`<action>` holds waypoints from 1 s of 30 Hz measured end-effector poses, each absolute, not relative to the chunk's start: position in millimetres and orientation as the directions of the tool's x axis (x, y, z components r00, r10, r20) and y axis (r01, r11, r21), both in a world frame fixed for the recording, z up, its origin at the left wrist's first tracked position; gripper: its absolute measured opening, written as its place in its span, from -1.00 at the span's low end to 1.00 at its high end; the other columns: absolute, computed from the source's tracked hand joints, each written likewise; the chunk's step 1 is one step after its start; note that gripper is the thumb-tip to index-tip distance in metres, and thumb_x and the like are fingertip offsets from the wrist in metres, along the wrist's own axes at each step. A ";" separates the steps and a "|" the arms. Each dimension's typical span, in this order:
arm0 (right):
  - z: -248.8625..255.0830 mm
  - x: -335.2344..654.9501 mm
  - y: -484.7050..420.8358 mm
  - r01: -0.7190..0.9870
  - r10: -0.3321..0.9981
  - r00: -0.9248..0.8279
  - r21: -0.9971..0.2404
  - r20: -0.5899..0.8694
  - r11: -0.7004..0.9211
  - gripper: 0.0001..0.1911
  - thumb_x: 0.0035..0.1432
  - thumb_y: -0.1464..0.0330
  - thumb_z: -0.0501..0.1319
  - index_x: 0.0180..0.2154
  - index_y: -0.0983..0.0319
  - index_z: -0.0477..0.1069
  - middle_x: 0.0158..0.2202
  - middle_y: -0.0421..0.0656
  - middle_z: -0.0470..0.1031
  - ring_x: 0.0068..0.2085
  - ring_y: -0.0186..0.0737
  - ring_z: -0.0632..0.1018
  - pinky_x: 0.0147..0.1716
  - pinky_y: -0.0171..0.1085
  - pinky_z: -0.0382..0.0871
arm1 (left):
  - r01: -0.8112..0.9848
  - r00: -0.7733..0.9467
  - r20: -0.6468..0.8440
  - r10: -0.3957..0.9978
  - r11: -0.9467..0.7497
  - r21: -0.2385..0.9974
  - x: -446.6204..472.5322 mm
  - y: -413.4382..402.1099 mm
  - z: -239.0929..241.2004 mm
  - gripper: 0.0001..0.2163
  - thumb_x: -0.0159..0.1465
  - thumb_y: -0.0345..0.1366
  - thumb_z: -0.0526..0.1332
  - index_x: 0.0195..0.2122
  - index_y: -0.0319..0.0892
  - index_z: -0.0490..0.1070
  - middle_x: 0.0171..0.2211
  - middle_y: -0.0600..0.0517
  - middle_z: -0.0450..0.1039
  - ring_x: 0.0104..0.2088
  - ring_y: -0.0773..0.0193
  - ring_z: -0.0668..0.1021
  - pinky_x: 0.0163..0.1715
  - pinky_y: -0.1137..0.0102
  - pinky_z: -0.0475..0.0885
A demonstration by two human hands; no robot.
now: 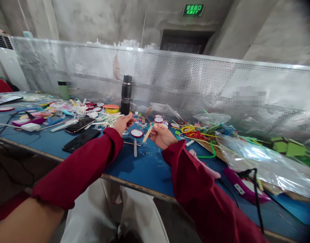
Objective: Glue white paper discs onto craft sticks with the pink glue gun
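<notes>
At the centre of the frame, the right hand is gripping a flat, pale wooden stick, whose long axis is slanting from upper right to lower left. Left of this stick and apart from it, the left hand is hovering with half-curled fingers; whether it is holding something small, I cannot tell. Between them, a round, white, red-rimmed disc is lying.

A black flask and a green tumbler stand along the far edge of the blue tabletop — backed by a perforated metal screen, with a lit green exit sign above a dark doorway. A dark phone lies toward the front edge, left of center, while a clear plastic bag and a purple power strip — black cord attached — crowd the tabletop's right side.
</notes>
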State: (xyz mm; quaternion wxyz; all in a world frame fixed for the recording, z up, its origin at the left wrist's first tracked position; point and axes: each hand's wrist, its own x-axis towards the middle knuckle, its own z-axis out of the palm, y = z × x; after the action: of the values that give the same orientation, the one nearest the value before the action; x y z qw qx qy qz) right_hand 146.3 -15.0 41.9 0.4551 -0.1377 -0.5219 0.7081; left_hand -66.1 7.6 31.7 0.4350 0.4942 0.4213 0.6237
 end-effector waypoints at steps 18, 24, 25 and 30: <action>37.7 151.3 -6.5 -0.551 0.866 -0.437 -0.833 0.242 -0.045 -0.71 -0.09 0.30 0.45 -0.47 0.22 0.35 -0.57 -0.34 0.22 -0.52 -0.47 0.28 -0.42 -0.40 0.42 | 0.990 0.063 0.336 0.940 -0.103 0.102 -60.1 10.5 21.0 -0.38 0.14 0.21 0.10 -0.02 -0.19 0.52 0.04 -0.23 0.43 0.10 -0.11 0.36 0.12 0.11 0.17; 39.4 151.4 -6.6 -0.564 0.875 -0.419 -0.825 0.241 -0.043 -0.70 -0.11 0.29 0.46 -0.47 0.21 0.34 -0.57 -0.34 0.24 -0.53 -0.47 0.28 -0.43 -0.40 0.44 | 0.995 -0.039 0.249 0.968 0.015 0.097 -42.6 17.2 26.4 -0.28 -0.07 0.34 0.18 -0.14 -0.20 0.56 0.05 -0.28 0.40 0.15 -0.29 0.28 0.09 0.01 0.15; 40.1 151.6 -6.9 -0.561 0.875 -0.420 -0.827 0.239 -0.043 -0.69 -0.11 0.29 0.46 -0.47 0.21 0.34 -0.57 -0.34 0.24 -0.53 -0.47 0.28 -0.43 -0.39 0.45 | 0.992 -0.044 0.246 0.968 0.014 0.122 -42.8 19.9 24.8 -0.30 -0.13 0.33 0.23 -0.19 -0.18 0.57 0.02 -0.27 0.42 0.14 -0.30 0.29 0.08 0.02 0.15; 42.7 153.2 -8.1 -0.552 0.871 -0.420 -0.833 0.255 -0.022 -0.69 -0.08 0.27 0.44 -0.44 0.20 0.33 -0.56 -0.35 0.22 -0.53 -0.48 0.29 -0.40 -0.39 0.45 | 0.942 0.055 0.331 0.942 -0.159 0.297 -53.5 31.6 13.1 -0.36 -0.27 0.11 0.43 -0.18 -0.14 0.51 -0.08 -0.20 0.48 0.02 -0.18 0.42 -0.02 0.17 0.25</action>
State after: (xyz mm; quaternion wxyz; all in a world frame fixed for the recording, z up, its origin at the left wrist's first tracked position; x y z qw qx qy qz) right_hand 153.2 -8.1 42.7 0.5120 -0.1673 -0.4765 0.6949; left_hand -53.5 31.6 13.1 0.0004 0.7262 0.6485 0.2282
